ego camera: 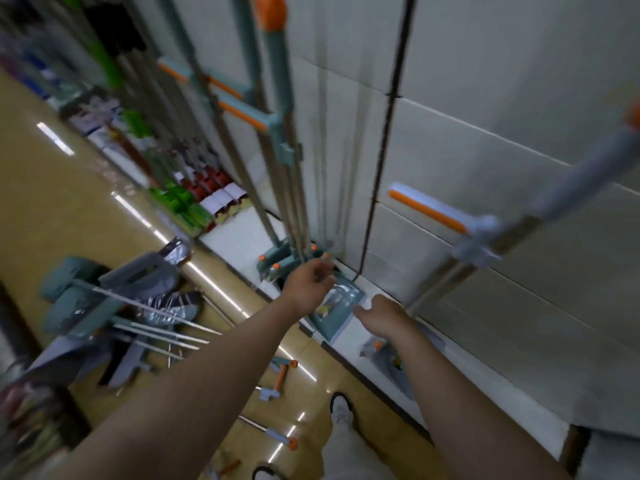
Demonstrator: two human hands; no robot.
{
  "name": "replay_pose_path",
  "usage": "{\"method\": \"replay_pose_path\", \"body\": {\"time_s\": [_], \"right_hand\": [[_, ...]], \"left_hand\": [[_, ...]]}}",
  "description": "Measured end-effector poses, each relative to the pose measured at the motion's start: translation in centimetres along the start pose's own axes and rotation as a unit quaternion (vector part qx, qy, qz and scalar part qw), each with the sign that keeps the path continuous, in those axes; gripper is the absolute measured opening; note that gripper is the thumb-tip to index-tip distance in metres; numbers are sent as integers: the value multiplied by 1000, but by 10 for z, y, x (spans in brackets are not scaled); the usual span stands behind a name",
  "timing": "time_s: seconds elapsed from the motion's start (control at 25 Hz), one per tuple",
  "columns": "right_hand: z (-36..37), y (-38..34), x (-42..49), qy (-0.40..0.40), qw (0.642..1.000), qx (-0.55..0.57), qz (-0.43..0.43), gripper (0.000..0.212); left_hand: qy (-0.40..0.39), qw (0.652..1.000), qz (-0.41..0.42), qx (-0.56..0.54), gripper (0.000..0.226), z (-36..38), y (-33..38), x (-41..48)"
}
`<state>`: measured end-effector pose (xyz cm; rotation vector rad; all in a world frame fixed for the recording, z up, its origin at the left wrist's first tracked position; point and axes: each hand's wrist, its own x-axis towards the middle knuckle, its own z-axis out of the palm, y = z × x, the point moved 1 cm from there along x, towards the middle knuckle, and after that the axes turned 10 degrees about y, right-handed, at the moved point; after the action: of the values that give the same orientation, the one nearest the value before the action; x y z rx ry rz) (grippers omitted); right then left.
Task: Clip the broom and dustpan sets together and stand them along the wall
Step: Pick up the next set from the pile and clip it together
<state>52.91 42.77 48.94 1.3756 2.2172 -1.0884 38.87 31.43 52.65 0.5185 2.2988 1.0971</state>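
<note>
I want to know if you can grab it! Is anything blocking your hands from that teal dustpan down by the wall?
Nothing visible blocks them. The left hand and right hand are already at the teal dustpan, one on each side, by the wall.

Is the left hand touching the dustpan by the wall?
Cannot tell. In the blurred head view, the left hand overlaps the dustpan, but neither contact nor gap shows.

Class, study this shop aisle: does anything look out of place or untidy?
Yes. A heap of grey-teal dustpans and loose poles lies jumbled on the floor at left, and separate orange-tipped handles lie scattered near the person's shoe, while other sets already stand against the wall.
</note>
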Motion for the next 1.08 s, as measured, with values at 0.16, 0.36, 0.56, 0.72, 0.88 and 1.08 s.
{"method": "replay_pose_path", "body": {"time_s": [0.16, 0.36, 0.56, 0.72, 0.88, 1.08], "right_hand": [[52, -92, 1, -27, 990, 8, -136, 54], [126, -183, -28, -87, 964, -6, -250, 61], [204, -228, -68, -156, 942, -55, -293, 63], [249, -236, -84, -185, 940, -77, -276, 61], [309, -229, -64, -166, 949, -106, -245, 59], [408, -231, -4, -183, 952, -94, -227, 51]], "left_hand": [[132, 986, -89, -46, 17, -77, -73, -20], [305, 924, -192, -125, 11, -168, -144, -79], [408, 849, -252, -222, 10, -231, -207, -139], [440, 810, -295, -252, 11, -250, -266, -163], [428, 798, -317, -284, 12, -250, -344, -154], [429, 780, -341, -302, 10, -220, -451, -112]]}}
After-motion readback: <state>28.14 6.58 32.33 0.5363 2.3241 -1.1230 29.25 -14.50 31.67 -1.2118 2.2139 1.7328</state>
